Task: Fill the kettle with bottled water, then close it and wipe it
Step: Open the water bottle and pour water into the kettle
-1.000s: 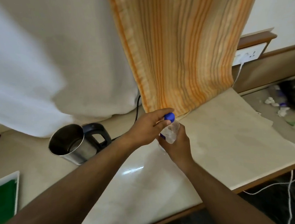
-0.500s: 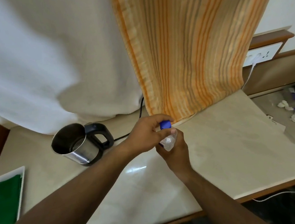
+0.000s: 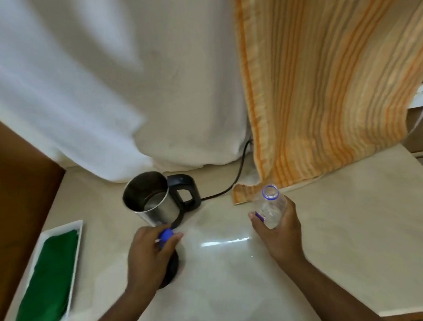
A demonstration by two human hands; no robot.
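A steel kettle [image 3: 153,203] with a black handle stands open at the back of the table [image 3: 350,238], no lid on it. My right hand [image 3: 279,228] holds a clear water bottle [image 3: 272,206] upright, its blue-ringed neck uncapped. My left hand [image 3: 149,254] pinches the blue bottle cap [image 3: 166,235] just in front of the kettle. Under that hand lies a round black object [image 3: 172,267], possibly the kettle lid, mostly hidden.
A white tray [image 3: 80,225] with a folded green cloth [image 3: 48,282] lies at the left. The kettle's black cord [image 3: 232,181] runs back under an orange striped curtain [image 3: 326,88]. A white curtain [image 3: 98,80] hangs behind. Brown wood borders the left.
The cap has come off the bottle. My left hand carried it left toward the kettle, while my right hand keeps the bottle. The view has swung left.
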